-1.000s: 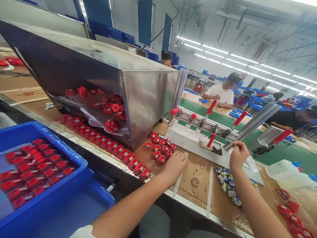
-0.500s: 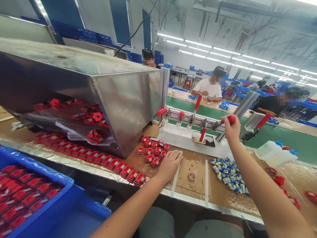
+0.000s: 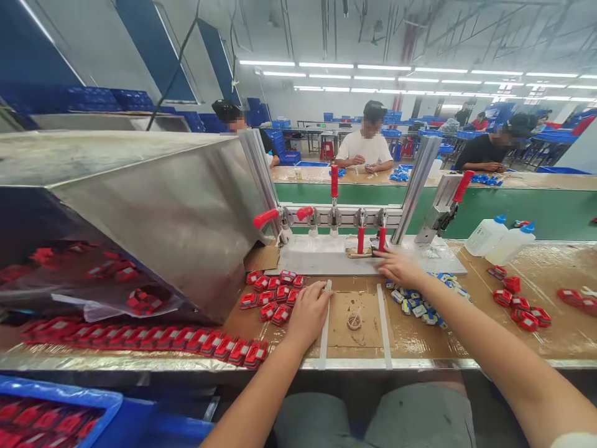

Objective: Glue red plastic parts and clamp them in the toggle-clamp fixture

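Observation:
My left hand (image 3: pixel 308 314) lies on the bench with its fingers stretched out flat, beside a cluster of red plastic parts (image 3: pixel 280 315) and the left strip of white tape (image 3: pixel 325 336). My right hand (image 3: pixel 402 269) has its fingers extended at the foot of a toggle clamp with a lowered red handle (image 3: pixel 382 240). Its fingertips partly cover what lies under that clamp. Left of it, another lowered red handle (image 3: pixel 360 240) belongs to the same clamp fixture (image 3: pixel 321 255). Small blue, white and yellow pieces (image 3: pixel 417 308) are heaped below my right wrist.
A large metal bin (image 3: pixel 163 218) with red parts stands at left, a row of red parts (image 3: pixel 186 339) before it. A blue crate (image 3: pixel 107 404) sits lower left. Two bottles (image 3: pixel 508 249) and more red parts (image 3: pixel 522 317) are at right. Several people work across the green belt (image 3: pixel 308 194).
My right hand has let go of the clamp's red handle, which now points down, and has moved to the clamp's foot. My left hand stays on the bench. The view has levelled and turned.

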Demonstrator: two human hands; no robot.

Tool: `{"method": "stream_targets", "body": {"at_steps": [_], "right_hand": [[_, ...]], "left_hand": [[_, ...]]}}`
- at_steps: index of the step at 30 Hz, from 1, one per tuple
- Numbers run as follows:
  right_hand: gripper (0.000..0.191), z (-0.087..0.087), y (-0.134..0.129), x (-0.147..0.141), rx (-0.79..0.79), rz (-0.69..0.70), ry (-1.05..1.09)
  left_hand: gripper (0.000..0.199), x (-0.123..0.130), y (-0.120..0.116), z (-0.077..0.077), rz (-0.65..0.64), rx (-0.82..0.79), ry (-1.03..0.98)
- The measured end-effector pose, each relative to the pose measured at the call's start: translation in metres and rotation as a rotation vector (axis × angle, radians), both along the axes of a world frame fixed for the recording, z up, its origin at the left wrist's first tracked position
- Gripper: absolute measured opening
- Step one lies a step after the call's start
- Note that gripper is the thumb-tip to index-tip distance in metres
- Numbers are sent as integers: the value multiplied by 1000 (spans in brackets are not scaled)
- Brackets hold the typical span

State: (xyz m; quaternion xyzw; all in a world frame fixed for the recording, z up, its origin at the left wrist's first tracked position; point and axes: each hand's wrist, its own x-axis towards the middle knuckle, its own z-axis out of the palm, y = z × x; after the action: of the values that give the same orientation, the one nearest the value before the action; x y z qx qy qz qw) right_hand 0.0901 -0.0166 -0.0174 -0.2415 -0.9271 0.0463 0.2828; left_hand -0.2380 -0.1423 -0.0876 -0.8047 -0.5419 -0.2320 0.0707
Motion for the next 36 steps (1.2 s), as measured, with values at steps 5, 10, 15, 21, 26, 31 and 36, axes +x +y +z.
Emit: {"method": "stream_targets", "body": {"at_steps": [5, 10, 15, 21, 26, 31, 36], "right_hand": [[50, -2, -5, 8, -69, -262, 290], [52, 34, 19, -3, -393, -598, 380], [50, 25, 39, -15, -633, -527, 522], [48, 17, 36, -19, -810, -376, 768], [38, 39, 31, -24, -860, -204, 963], [37, 39, 18, -24, -632, -24, 966], [44, 43, 20, -20, -64, -289, 580]], "left_hand": [[36, 0, 1, 0, 0, -11, 22], [36, -2, 2, -1, 1, -13, 47], [34, -5, 8, -4, -50, 2, 76], [30, -4, 8, -2, -25, 39, 29], [33, 14, 31, 27, -98, -73, -199], [41, 70, 105, 63, -199, -439, -576], [12, 105, 141, 79, -241, -616, -660]]}}
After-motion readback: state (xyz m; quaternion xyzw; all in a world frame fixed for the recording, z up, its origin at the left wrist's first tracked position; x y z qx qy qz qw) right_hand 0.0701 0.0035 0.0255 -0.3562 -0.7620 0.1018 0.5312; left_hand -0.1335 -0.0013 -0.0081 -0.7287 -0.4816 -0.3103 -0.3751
